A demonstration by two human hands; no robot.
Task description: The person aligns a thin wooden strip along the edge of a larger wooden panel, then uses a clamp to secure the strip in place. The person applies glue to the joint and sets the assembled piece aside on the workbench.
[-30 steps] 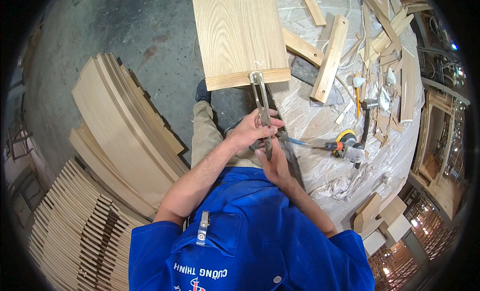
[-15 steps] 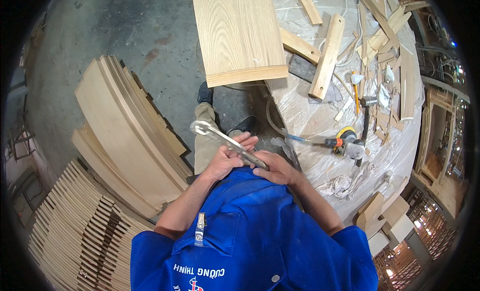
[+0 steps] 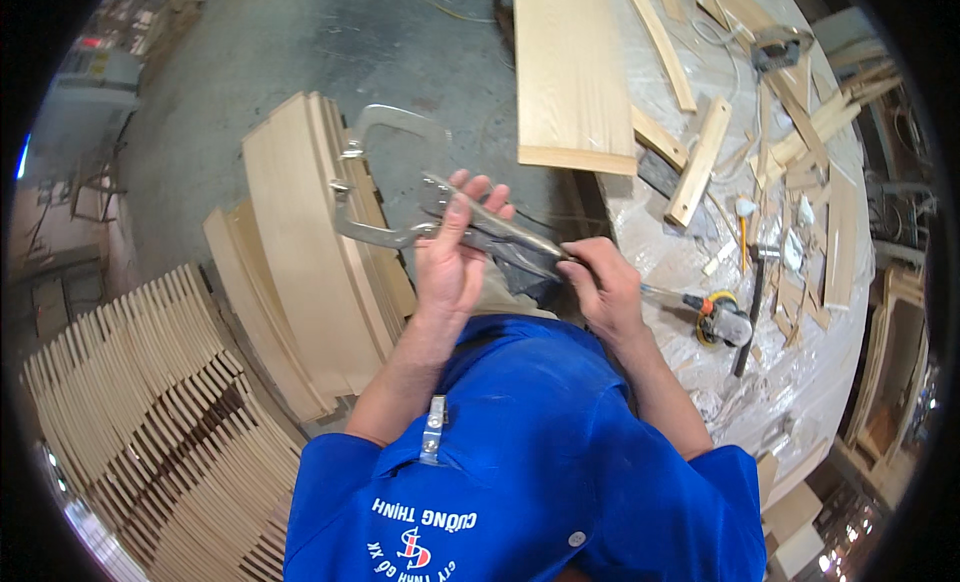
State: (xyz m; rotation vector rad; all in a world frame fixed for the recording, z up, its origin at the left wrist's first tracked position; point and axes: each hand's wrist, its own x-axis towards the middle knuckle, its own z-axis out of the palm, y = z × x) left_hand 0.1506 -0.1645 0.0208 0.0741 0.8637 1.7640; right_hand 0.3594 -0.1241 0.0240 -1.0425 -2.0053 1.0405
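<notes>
You hold the clamp (image 3: 515, 234) in front of your waist, its C-shaped end toward the panels (image 3: 300, 167) on your left. Your left grip (image 3: 452, 265) has the handles between thumb and fingers, the fingertips stretched out; your right grip (image 3: 607, 287) pinches their other end. The board (image 3: 572, 82) lies ahead, and on the bench (image 3: 775, 377) at your right sit the sander (image 3: 733, 327) and hammer (image 3: 757, 307).
</notes>
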